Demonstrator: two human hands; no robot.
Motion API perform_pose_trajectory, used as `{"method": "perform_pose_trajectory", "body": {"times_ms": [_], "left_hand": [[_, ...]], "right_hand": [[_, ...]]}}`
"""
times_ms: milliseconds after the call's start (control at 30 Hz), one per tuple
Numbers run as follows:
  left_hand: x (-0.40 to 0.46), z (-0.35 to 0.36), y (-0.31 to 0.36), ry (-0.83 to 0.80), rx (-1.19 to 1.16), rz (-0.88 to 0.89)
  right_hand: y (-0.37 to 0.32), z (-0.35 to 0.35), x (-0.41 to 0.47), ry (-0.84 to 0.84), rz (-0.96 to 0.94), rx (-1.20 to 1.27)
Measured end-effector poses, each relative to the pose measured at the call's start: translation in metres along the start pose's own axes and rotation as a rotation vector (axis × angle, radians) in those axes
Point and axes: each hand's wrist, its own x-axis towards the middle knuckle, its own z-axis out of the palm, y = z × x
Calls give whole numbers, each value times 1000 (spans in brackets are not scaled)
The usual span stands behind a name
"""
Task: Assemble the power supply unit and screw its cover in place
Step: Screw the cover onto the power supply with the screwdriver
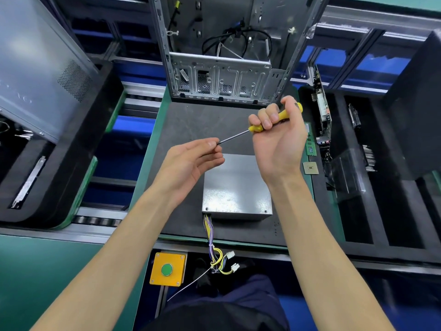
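A grey metal power supply unit (pixel 236 187) lies on the dark mat (pixel 186 120), its cover on top and a bundle of coloured wires (pixel 216 247) trailing off the near edge. My right hand (pixel 276 139) grips the yellow handle of a screwdriver (pixel 269 121) held above the unit, shaft pointing left. My left hand (pixel 193 158) pinches the tip of the shaft between thumb and fingers; whether a screw sits there is hidden.
An open computer case (pixel 222 75) stands behind the mat. A black foam tray (pixel 353 192) with circuit boards and a processor chip (pixel 310 167) is to the right. A grey case panel (pixel 40 68) leans at left. A yellow box with a green button (pixel 167 269) is at the near edge.
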Motion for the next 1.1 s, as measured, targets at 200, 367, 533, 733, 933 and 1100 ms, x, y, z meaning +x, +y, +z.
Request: {"method": "perform_pose_trajectory", "body": {"times_ms": [200, 367, 533, 733, 933, 1100], "left_hand": [[9, 25, 6, -60, 157, 55], [17, 48, 4, -138, 107, 12], [21, 68, -6, -136, 42, -69], [19, 76, -22, -134, 271, 5], [9, 78, -38, -181, 476, 140], [-4, 79, -45, -235, 620, 253]], "right_hand": [[-26, -3, 1, -10, -75, 7], [-49, -13, 1, -2, -110, 105], [-63, -24, -2, 11, -136, 122], [-70, -35, -8, 47, -155, 19], [-73, -42, -22, 80, -170, -52], [-78, -44, -35, 85, -164, -84]]}}
